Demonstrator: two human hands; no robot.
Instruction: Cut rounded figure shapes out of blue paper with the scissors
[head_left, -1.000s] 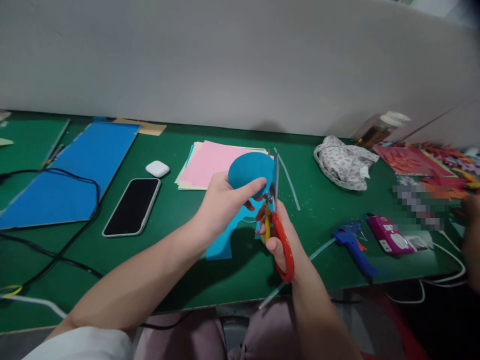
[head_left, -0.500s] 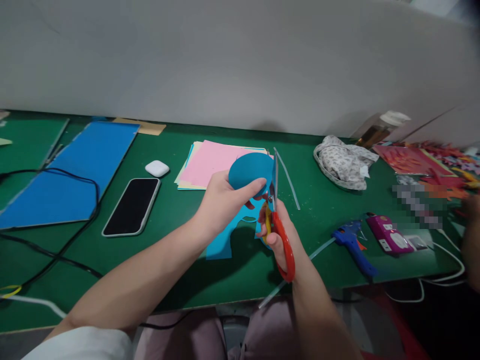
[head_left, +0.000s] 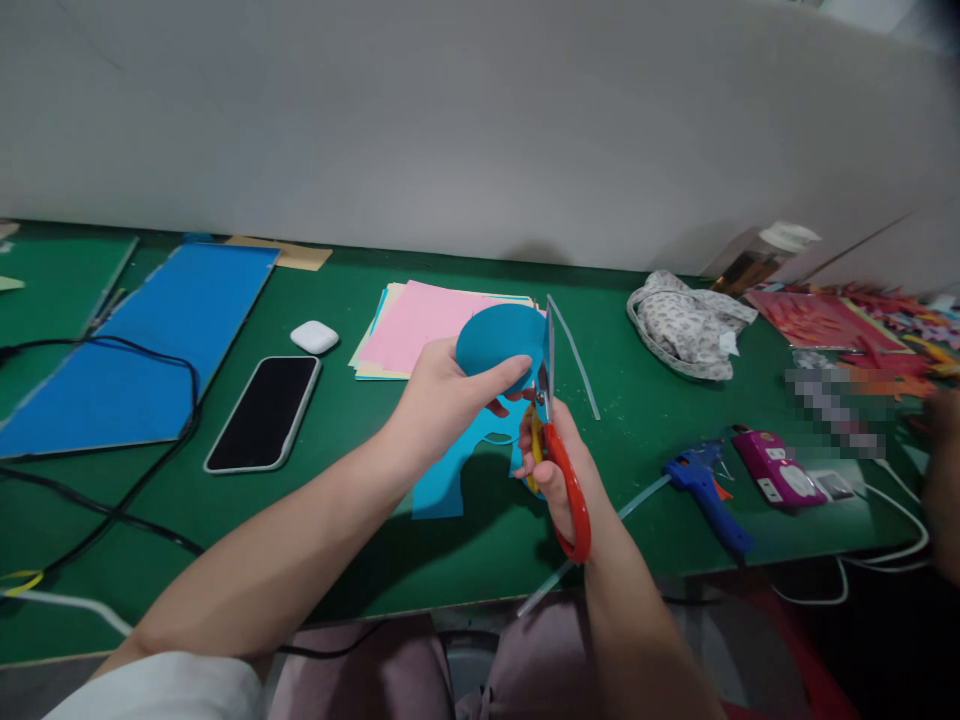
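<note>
A rounded piece of blue paper [head_left: 499, 338] is pinched in my left hand [head_left: 446, 390], thumb on top and fingers underneath. My right hand [head_left: 574, 470] grips scissors [head_left: 574, 500] with a red handle and a yellow inner part. Their blades point up and away from me, against the right edge of the paper; the lower blade is largely hidden. Under my hands, blue paper offcuts [head_left: 439, 490] with curved cut edges lie on the green table [head_left: 360, 560]. Behind the left hand is a stack of coloured sheets [head_left: 420, 325], pink on top.
A phone [head_left: 264, 415], a white earbud case [head_left: 314, 337] and a blue board [head_left: 142, 350] with black cables lie left. Rightward are a blue glue gun [head_left: 705, 490], clear glue sticks [head_left: 576, 360], a patterned cloth [head_left: 686, 325] and a bottle [head_left: 769, 255]. Another person's arm [head_left: 943, 480] shows far right.
The scissor blades have shifted slightly along the paper's right edge, and the handles sit a little closer together. The left hand and the paper stay nearly still.
</note>
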